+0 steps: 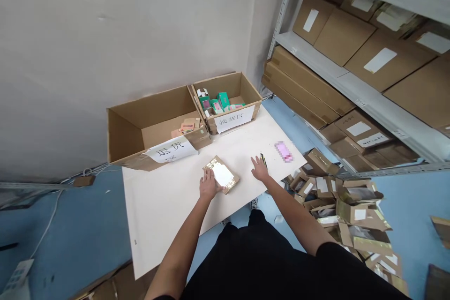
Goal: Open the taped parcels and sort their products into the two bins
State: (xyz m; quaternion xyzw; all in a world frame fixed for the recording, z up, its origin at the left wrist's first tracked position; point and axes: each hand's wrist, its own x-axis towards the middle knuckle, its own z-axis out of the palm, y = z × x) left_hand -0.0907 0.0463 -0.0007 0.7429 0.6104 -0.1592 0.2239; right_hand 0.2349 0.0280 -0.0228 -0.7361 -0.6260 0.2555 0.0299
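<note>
A small brown parcel (pixel 223 174) with a white label lies on the white table (pixel 165 201). My left hand (pixel 208 184) rests on the parcel's near left edge, fingers laid over it. My right hand (pixel 259 168) lies flat on the table to the right, fingers spread, its fingertips at a dark pen-like thing (pixel 263 160). A pink item (pixel 283 151) sits farther right near the table's edge.
Two open cardboard boxes with paper signs stand at the table's back: a large one (pixel 147 124) with a few small packs, a smaller one (pixel 228 101) with green packs. Metal shelving (pixel 355 79) with cartons is on the right. Opened parcels (pixel 348 206) are piled on the blue floor.
</note>
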